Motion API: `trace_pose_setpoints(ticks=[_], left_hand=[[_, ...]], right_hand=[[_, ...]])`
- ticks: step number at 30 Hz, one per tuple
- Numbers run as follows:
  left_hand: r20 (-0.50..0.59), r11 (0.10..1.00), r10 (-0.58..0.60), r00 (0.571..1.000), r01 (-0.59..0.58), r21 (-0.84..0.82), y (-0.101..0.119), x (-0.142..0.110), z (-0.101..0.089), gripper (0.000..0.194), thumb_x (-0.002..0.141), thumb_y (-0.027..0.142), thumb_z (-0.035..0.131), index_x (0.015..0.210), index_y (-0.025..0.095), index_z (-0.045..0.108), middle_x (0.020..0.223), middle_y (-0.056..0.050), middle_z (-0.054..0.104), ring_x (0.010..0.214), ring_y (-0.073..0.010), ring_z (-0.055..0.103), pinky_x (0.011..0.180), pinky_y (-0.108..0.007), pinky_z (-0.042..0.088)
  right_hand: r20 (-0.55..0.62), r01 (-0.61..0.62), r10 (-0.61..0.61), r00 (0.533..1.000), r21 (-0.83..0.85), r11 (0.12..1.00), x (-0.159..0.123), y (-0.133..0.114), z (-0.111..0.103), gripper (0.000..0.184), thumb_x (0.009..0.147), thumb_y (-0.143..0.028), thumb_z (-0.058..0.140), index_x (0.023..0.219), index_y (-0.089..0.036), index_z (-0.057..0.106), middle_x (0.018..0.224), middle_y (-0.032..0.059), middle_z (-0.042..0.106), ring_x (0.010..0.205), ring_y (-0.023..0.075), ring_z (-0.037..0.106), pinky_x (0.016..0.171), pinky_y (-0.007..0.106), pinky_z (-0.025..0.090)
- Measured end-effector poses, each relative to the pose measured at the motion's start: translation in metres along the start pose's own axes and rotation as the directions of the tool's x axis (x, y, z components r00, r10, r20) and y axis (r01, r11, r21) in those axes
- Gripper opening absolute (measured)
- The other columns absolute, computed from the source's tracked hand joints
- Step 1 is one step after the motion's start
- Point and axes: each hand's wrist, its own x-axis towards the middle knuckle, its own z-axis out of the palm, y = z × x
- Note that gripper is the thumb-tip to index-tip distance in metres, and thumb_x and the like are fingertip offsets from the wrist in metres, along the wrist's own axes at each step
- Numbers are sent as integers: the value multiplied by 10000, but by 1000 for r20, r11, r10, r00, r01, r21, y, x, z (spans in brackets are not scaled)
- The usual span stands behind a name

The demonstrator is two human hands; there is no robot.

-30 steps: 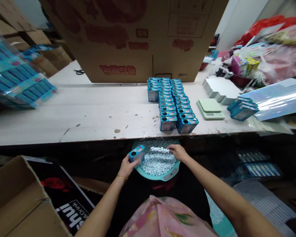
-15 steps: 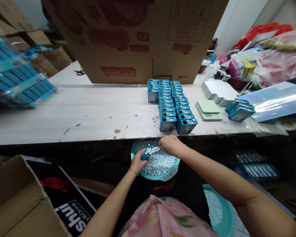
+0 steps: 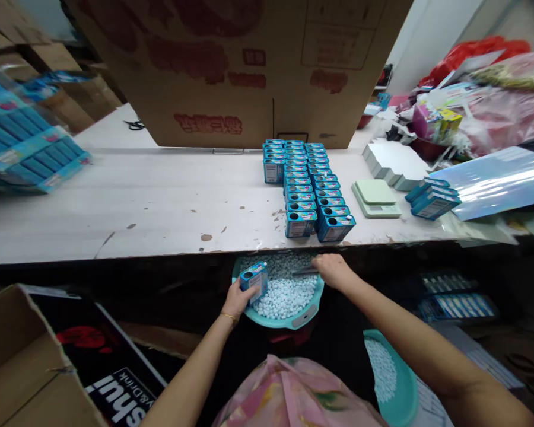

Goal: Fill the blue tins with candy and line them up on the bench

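Observation:
My left hand [image 3: 238, 298] is closed around a small blue tin [image 3: 254, 280], held upright over the left side of a teal basin [image 3: 300, 320]. White pellets [image 3: 285, 298] fill much of this basin. At its right rim my right hand [image 3: 333, 270] grips a scoop [image 3: 305, 271], whose grey end points left over the pellets. The scoop's handle is hidden in my fingers. On the table edge just beyond, blue tins [image 3: 301, 224] stand in rows, several with a dark round opening on top.
A large cardboard box [image 3: 249, 77] stands at the table's back. Right of the rows are a green scale [image 3: 376, 198], white cards [image 3: 394, 161] and more blue tins [image 3: 435, 200]. Wrapped blue packs [image 3: 31, 148] stack at left. A second teal basin [image 3: 404, 391] sits low right.
My left hand has drawn left and turned the tin upright. My right hand has moved right, away from the tin, and the pellet-laden scoop now shows grey.

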Motion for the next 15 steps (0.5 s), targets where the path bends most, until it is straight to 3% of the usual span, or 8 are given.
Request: trace_pose_setpoints(ticks=[4,7,11,15], left_hand=[[8,925,-195,981,187,-332,-9,-2,16,439,478,256,711,875,142,560,840,-64,649,758,-189,605,759,-357,459],[59,869,-232,971,234,-436,-6,-3,33,470,449,242,732,874,144,556,825,-59,652,759,-191,609,768,-363,460],[89,857,-230,969,245,-453,8,-8,35,478,439,251,736,869,139,560,830,-63,655,764,-198,611,754,-366,469],[58,930,-123,991,136,-343,14,-15,1,492,484,292,715,909,102,557,882,-91,647,804,-212,602,780,-379,461]], right_hand=[[18,-42,39,999,194,980,22,-23,72,299,770,-81,325,905,-168,578,903,87,624,835,181,557,700,264,389],[-17,-103,116,993,348,932,41,-54,103,311,776,-88,321,934,-162,578,933,93,622,878,194,547,741,281,377],[-16,-140,162,987,423,895,51,-58,113,296,795,-152,343,935,-193,600,927,65,632,891,181,549,744,257,377],[-26,-121,156,987,508,853,45,-35,107,295,803,-214,370,1015,-259,570,979,-5,625,916,131,542,735,204,383]])
